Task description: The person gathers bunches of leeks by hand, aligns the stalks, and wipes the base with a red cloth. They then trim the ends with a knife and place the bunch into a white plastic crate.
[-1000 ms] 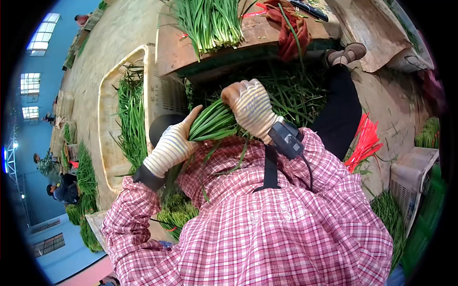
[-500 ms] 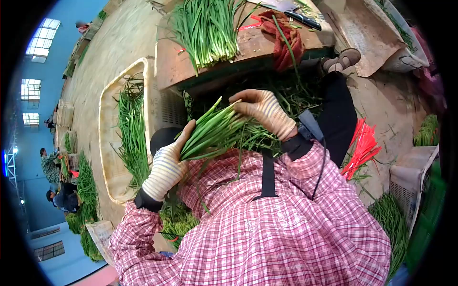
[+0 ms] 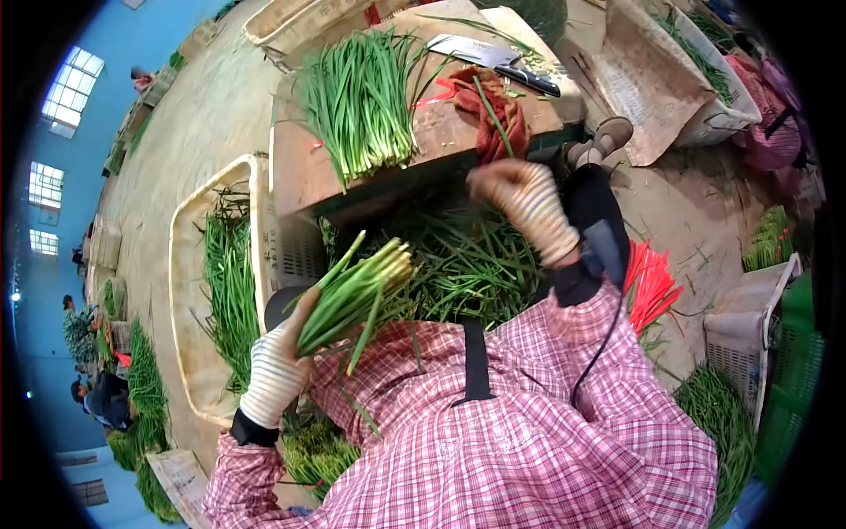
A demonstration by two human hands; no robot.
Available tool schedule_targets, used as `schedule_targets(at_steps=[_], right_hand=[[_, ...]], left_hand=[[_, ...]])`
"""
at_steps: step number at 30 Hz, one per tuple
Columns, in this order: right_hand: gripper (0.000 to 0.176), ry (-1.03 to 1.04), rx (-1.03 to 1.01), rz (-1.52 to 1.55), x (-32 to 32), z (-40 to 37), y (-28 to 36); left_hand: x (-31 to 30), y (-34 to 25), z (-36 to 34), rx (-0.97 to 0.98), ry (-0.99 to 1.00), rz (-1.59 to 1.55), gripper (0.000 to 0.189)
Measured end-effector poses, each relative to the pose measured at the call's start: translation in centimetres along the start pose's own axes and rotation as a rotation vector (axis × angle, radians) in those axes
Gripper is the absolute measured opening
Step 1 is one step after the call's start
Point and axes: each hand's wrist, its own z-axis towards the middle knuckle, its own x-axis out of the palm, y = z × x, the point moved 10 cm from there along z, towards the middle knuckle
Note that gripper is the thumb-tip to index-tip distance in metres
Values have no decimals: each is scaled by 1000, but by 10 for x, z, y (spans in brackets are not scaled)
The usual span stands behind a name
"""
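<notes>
My left hand (image 3: pixel 278 363), in a striped work glove, is closed around a bunch of garlic chives (image 3: pixel 357 291). Their pale cut ends point up and to the right. My right hand (image 3: pixel 527 203), gloved too, is raised to the right of the bunch and apart from it, near a red cloth (image 3: pixel 500 123) on the table edge. Motion blurs its fingers, so I cannot make out whether anything is in them. Below the hands lies a heap of loose green leaves (image 3: pixel 476 269).
On the wooden table (image 3: pixel 295 159) are a large bunch of chives (image 3: pixel 366 110) and a cleaver (image 3: pixel 471 51). A white crate (image 3: pixel 187 326) with greens stands at the left. Red ties (image 3: pixel 650 286) lie on the right, near a grey crate (image 3: pixel 736 353). People work far left.
My right hand has moved off the bunch, up and to the right. My left hand has lowered slightly with the chives still in it. The whole view has shifted a little.
</notes>
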Motion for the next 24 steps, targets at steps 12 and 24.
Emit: schedule_targets(at_steps=[12,24], right_hand=[[34,28,-131,356,-50,83,41],[30,572,419,-15,102,-30,-3]], left_hand=[[52,20,-7,-551,313,-1202,58],[86,-7,11,-411,426,-961,52]])
